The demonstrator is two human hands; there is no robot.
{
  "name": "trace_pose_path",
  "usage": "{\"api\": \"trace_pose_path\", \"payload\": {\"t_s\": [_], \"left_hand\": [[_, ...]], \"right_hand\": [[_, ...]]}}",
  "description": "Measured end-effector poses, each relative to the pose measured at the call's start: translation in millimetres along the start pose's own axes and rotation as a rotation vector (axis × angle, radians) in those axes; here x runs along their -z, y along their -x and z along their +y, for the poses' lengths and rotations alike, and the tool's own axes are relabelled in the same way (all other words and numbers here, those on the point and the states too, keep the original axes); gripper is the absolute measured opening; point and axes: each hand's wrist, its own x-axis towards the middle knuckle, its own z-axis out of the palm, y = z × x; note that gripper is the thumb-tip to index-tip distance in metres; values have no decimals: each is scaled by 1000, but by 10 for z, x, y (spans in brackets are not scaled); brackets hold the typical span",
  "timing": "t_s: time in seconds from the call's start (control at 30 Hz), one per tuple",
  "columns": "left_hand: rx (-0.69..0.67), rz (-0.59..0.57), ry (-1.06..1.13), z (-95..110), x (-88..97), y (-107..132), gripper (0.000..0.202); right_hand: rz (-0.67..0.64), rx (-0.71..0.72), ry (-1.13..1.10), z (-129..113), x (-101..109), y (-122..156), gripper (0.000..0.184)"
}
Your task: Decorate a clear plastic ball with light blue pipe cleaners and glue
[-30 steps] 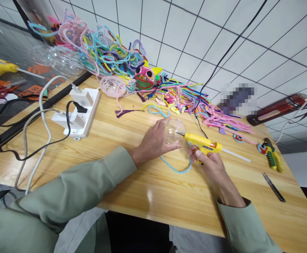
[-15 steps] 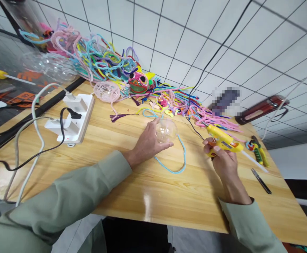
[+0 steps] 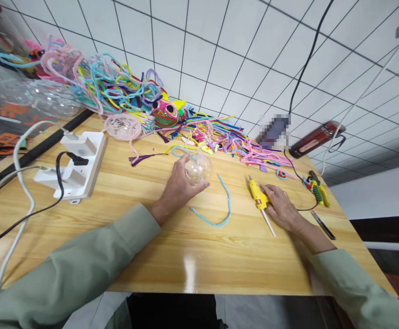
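Observation:
My left hand (image 3: 177, 189) is wrapped round a clear plastic ball (image 3: 198, 167) resting on the wooden table (image 3: 220, 256). My right hand (image 3: 280, 205) lies over a yellow glue gun (image 3: 258, 195), which is lying flat on the table with its glue stick (image 3: 270, 223) pointing toward me. The fingers curl loosely on the gun's handle. A light blue pipe cleaner (image 3: 218, 211) lies curved on the table between the two hands.
A big heap of coloured pipe cleaners (image 3: 124, 93) runs along the back by the tiled wall. A pink ball (image 3: 122, 126), a decorated ball with eyes (image 3: 164, 113), a white power strip (image 3: 74, 167) with cables, pliers (image 3: 317, 189) and a small knife (image 3: 322, 225) lie around.
My right hand has moved the glue gun away from the clear ball and laid it down on the table to the right. My left hand keeps hold of the ball.

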Motion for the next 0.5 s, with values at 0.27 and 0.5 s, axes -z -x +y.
{"api": "trace_pose_path", "payload": {"t_s": [0.27,0.5], "left_hand": [[-8,4,-12,-3,-19,3,103],[-85,-11,-10,22,8,-10,103]], "right_hand": [[92,-78,3,-119,271,-226,43],[22,115,-261,-1854,238,-493,21]]}}
